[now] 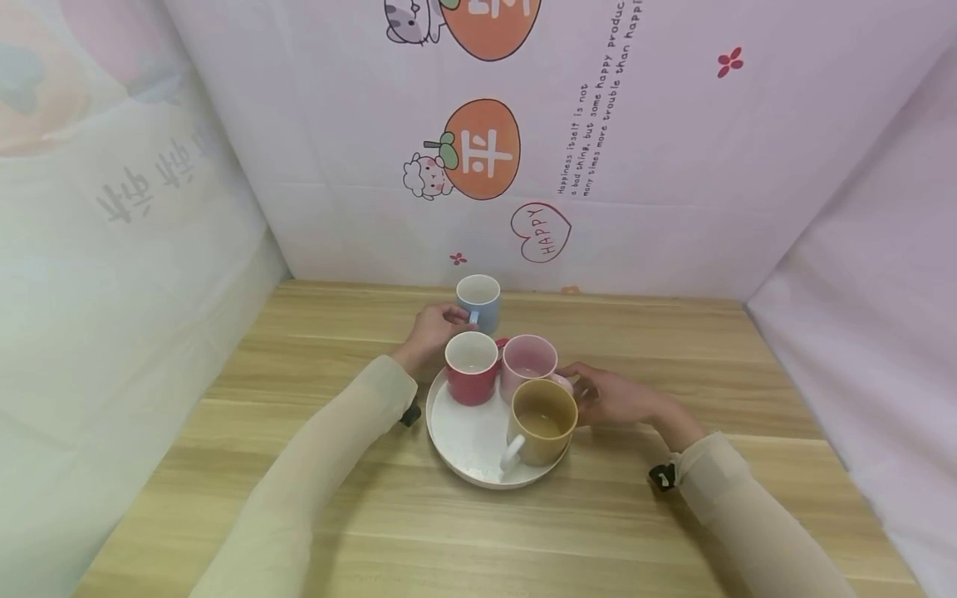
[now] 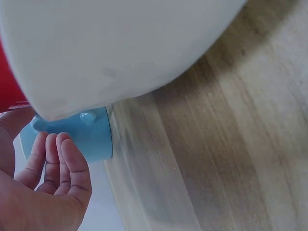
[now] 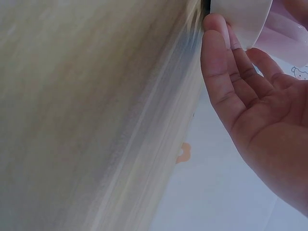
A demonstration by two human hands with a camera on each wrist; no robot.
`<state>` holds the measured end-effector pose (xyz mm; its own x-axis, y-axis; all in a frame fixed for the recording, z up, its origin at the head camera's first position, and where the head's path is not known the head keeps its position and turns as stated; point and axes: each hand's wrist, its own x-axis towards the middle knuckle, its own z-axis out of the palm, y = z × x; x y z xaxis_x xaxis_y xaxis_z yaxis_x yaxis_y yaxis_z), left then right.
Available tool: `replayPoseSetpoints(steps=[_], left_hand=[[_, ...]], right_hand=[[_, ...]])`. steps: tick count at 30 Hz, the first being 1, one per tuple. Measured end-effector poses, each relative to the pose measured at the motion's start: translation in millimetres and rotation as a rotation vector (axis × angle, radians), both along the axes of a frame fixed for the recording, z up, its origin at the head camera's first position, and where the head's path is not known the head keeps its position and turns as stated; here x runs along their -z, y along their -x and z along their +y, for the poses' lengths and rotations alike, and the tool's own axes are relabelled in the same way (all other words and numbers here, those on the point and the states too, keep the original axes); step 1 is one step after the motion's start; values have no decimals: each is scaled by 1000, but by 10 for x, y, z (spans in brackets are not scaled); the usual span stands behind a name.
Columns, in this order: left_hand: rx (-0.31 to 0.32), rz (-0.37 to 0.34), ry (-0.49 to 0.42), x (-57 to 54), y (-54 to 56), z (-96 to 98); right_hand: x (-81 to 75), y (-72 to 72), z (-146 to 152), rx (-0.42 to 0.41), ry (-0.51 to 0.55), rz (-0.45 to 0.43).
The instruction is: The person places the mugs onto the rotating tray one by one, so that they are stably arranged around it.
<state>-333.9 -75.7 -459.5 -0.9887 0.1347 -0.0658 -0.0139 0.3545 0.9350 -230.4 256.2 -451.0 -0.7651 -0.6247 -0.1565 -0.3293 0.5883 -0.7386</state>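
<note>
My left hand (image 1: 437, 330) is at the handle of a light blue mug (image 1: 486, 316), which stands on the table behind a round white tray (image 1: 467, 448). In the left wrist view its curled fingers (image 2: 73, 161) meet the blue mug (image 2: 94, 139) by the handle; the thumb is partly hidden. On the tray are a red mug (image 1: 471, 386), a pink mug (image 1: 516, 378) and a mustard-yellow mug (image 1: 549, 444) with a white handle. My right hand (image 1: 613, 397) holds the tray's right edge, beside the pink mug's handle, fingers against the tray's side (image 3: 240, 21).
The wooden table (image 1: 359, 515) extends around the tray. A printed white cloth (image 1: 643, 232) rises at the table's back edge, close behind the blue mug. Further white cloth hangs along the left side (image 1: 149, 274) and the right side (image 1: 875, 274).
</note>
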Motion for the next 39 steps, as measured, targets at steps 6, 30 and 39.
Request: replayPoseSetpoints(steps=[6, 30, 39], left_hand=[[-2, -31, -23, -18, -16, -8], [-18, 136, 140, 2, 54, -244], [-27, 115, 115, 19, 77, -369]], right_hand=[[22, 7, 11, -3, 13, 2], [38, 27, 8, -2, 5, 12], [25, 17, 15, -19, 6, 29]])
